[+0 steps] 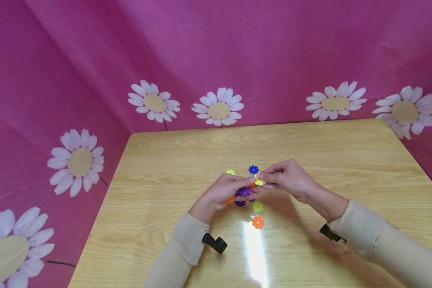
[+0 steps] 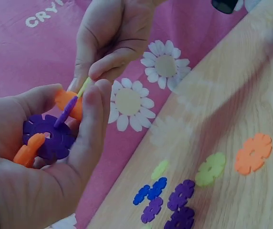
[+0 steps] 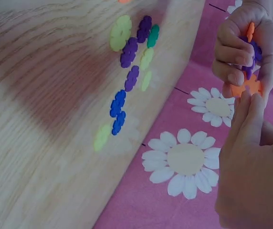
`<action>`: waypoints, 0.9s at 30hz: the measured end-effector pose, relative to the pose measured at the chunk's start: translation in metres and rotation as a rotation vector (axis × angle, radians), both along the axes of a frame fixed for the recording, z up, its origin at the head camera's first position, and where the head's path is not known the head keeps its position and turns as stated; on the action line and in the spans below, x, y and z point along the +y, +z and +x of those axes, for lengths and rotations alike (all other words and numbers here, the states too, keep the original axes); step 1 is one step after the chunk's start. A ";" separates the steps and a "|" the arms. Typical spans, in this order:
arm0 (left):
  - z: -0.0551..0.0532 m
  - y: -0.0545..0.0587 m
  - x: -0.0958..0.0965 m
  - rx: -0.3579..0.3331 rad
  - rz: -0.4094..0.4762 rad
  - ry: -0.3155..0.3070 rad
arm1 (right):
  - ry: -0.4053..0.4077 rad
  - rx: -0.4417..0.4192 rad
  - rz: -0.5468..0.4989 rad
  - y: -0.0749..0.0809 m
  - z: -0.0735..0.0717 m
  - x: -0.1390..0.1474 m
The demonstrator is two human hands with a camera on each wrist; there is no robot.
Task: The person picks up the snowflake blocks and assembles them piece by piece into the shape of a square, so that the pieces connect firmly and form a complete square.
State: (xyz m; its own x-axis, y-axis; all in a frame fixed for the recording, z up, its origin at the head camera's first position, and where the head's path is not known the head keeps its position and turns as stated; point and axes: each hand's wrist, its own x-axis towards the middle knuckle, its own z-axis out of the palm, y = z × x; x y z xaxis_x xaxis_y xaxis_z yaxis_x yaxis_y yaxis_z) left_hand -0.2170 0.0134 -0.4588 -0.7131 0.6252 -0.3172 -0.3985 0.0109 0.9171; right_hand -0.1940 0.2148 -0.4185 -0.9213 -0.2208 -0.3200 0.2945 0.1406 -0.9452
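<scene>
My left hand (image 1: 224, 189) holds a small joined piece made of notched plastic flower discs. In the left wrist view a purple disc (image 2: 37, 128) sits in the palm, with an orange disc (image 2: 26, 153) standing edgewise from it. A second purple disc (image 2: 66, 112) links it to another orange disc (image 2: 75, 109) between thumb and fingertips. My right hand (image 1: 291, 181) pinches a yellow disc (image 2: 84, 87) at the edge of that upper orange disc. The right hand's fingers partly hide the yellow disc, and it does not show in the right wrist view.
Loose discs lie on the wooden table (image 1: 165, 160) beneath and around the hands: an orange one (image 1: 257, 222), a green one (image 3: 153, 36), blue ones (image 3: 118, 103), and several purple (image 3: 129, 52) and yellow (image 3: 121, 33) ones. A pink curtain (image 1: 266, 60) with white flowers surrounds the table's far and left sides.
</scene>
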 end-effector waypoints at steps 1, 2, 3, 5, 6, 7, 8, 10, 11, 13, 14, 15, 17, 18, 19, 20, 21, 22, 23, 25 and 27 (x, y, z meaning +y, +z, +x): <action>0.000 -0.001 -0.001 0.005 -0.012 -0.010 | 0.004 -0.004 0.002 0.000 -0.001 0.001; 0.001 -0.002 -0.001 0.011 -0.021 -0.021 | 0.006 -0.013 0.003 -0.001 -0.001 0.001; 0.002 -0.002 -0.002 0.019 -0.028 -0.038 | 0.010 -0.023 0.005 -0.002 -0.002 0.002; 0.003 -0.004 -0.004 0.030 -0.032 -0.088 | 0.023 -0.030 0.009 -0.004 -0.002 0.002; 0.004 -0.004 -0.005 0.036 -0.032 -0.117 | 0.034 -0.031 0.013 -0.004 -0.003 0.003; 0.004 -0.004 -0.006 0.036 -0.027 -0.149 | 0.047 -0.029 0.019 -0.005 -0.004 0.003; 0.005 -0.004 -0.007 0.037 -0.018 -0.175 | 0.060 -0.026 0.028 -0.006 -0.005 0.003; 0.004 -0.005 -0.008 0.029 0.007 -0.206 | 0.084 -0.013 0.039 -0.007 -0.007 0.002; 0.004 -0.005 -0.008 0.015 0.026 -0.203 | 0.093 -0.003 0.047 -0.008 -0.008 0.001; 0.002 -0.005 -0.006 0.004 0.066 -0.175 | 0.109 0.026 0.060 -0.009 -0.011 -0.003; 0.001 -0.005 -0.005 -0.005 0.087 -0.151 | 0.116 0.047 0.067 -0.009 -0.012 -0.005; 0.001 -0.005 -0.004 -0.012 0.102 -0.127 | 0.118 0.072 0.080 -0.009 -0.014 -0.008; -0.001 -0.006 -0.003 -0.028 0.119 -0.084 | 0.115 0.145 0.120 -0.010 -0.018 -0.012; -0.001 -0.006 -0.004 -0.030 0.114 -0.067 | 0.112 0.195 0.167 -0.012 -0.020 -0.013; -0.002 -0.006 -0.004 -0.038 0.106 -0.049 | 0.104 0.249 0.226 -0.014 -0.022 -0.013; -0.002 -0.007 -0.005 -0.046 0.098 -0.034 | 0.098 0.318 0.302 -0.016 -0.024 -0.013; -0.002 -0.007 -0.006 -0.061 0.093 -0.019 | 0.104 0.390 0.387 -0.021 -0.028 -0.011; -0.002 -0.007 -0.007 -0.075 0.091 -0.003 | 0.119 0.467 0.479 -0.025 -0.031 -0.009; -0.003 -0.007 -0.007 -0.087 0.088 0.012 | 0.147 0.542 0.579 -0.031 -0.033 -0.007; -0.003 -0.008 -0.009 -0.103 0.093 0.031 | 0.240 0.686 0.759 -0.043 -0.038 -0.004; -0.002 -0.008 -0.010 -0.114 0.100 0.038 | 0.362 0.792 0.867 -0.055 -0.040 -0.002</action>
